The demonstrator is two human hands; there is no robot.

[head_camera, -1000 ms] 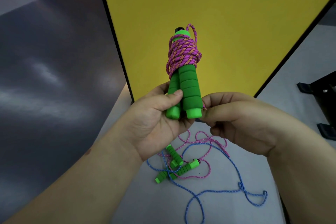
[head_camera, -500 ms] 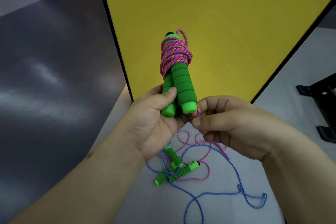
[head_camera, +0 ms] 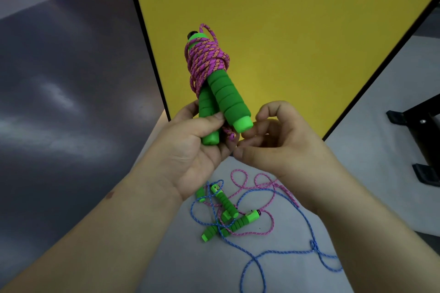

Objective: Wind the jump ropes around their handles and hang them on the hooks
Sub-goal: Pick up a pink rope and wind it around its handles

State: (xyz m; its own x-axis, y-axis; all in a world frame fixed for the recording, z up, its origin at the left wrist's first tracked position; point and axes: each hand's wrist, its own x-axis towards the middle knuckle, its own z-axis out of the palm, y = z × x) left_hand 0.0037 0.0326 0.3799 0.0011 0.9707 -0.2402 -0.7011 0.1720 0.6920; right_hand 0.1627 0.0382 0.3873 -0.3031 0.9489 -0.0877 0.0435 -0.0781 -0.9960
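My left hand [head_camera: 190, 150] grips the lower ends of two green foam handles [head_camera: 228, 100] held upright together. A purple-and-orange jump rope [head_camera: 207, 62] is wound tightly around their upper halves, and a short rope end [head_camera: 229, 135] sticks out between the handle bottoms. My right hand [head_camera: 285, 145] is just right of them with loosely curled fingers. Its fingertips touch the bottom of the right handle, and no rope shows between them. Below, on the grey surface [head_camera: 181, 264], a pink rope [head_camera: 262, 181] and a blue rope [head_camera: 285, 252] lie tangled with their green handles [head_camera: 235, 222]. No hooks are in view.
A yellow panel [head_camera: 297, 31] with a black frame stands behind the handles. At the right edge is a black metal stand [head_camera: 423, 126]. A dark glossy wall [head_camera: 59, 102] fills the left side.
The bundle has tilted so its top leans left. My right hand has let go of the rope end it was pinching and opened its fingers beside the handle bottoms.
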